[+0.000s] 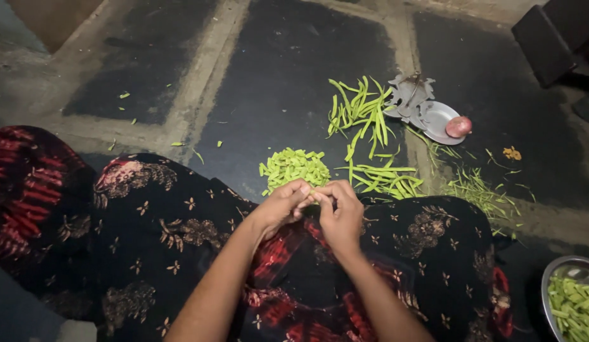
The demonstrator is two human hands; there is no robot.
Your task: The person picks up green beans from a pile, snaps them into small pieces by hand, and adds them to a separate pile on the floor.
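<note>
Dark stone floor [281,76] with pale, worn seams fills the view from the head camera, and the person sits on it in a black garment [155,234] printed with red and tan flowers. Both hands meet just above the lap. The left hand [283,204] and the right hand [340,212] have their fingertips pinched together on a small green bean piece [312,192], fingers curled closed around it; most of the piece is hidden.

Just beyond the hands lies a heap of short, light green cut bean pieces [294,166]. To its right are loose long whole green beans [364,114], with a second bunch [386,177] nearer the knee. Thin green strings and trimmings [478,190] are scattered further right.

Behind the whole beans sits a grey metal plate [437,120] holding a round reddish onion [458,126], touching a grey metal cutter [408,95]. At the lower right edge a round steel bowl [548,278] holds more cut green pieces [573,307]. No packages, labels or signs are visible.
</note>
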